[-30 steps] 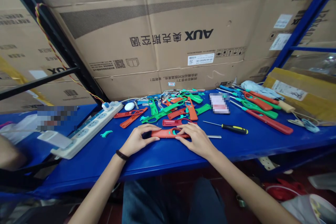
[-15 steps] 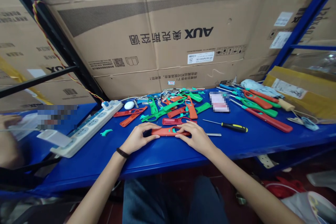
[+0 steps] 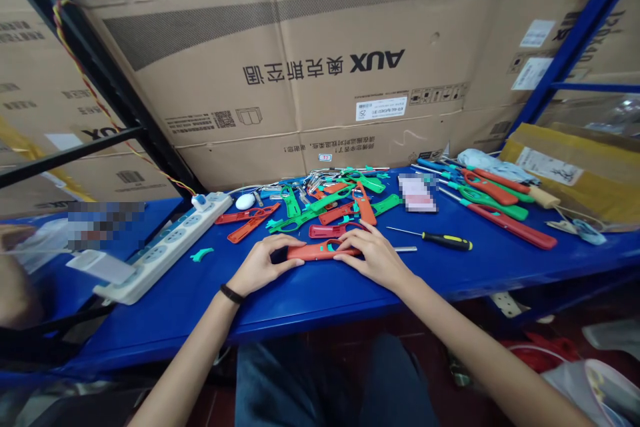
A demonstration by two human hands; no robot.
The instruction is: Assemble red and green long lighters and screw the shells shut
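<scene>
An orange-red long-nosed lighter (image 3: pixel 314 252) lies sideways at the front of the blue table, its metal tube pointing right. My left hand (image 3: pixel 264 263) pinches the lighter's left end between thumb and fingers. My right hand (image 3: pixel 373 255) grips it around the trigger opening, where a bit of green trigger shows; its fingers hide part of the body. Just behind lies a red half shell (image 3: pixel 327 231). Farther back is a pile of green shells (image 3: pixel 313 212), red shells (image 3: pixel 253 221) and small metal parts. A loose green trigger (image 3: pixel 201 254) rests to the left.
A white power strip (image 3: pixel 170 248) with a plugged-in adapter (image 3: pixel 100 265) stands left. To the right are a screwdriver (image 3: pixel 447 241), a blurred-out phone-like object (image 3: pixel 418 193) and several whole lighters (image 3: pixel 505 220). Cardboard boxes (image 3: pixel 300 27) wall the back. Another person's hand (image 3: pixel 17 280) shows far left.
My right hand's fingers have shifted slightly on the lighter, with one finger lifting up. The lighter has barely moved; the view has tilted a little.
</scene>
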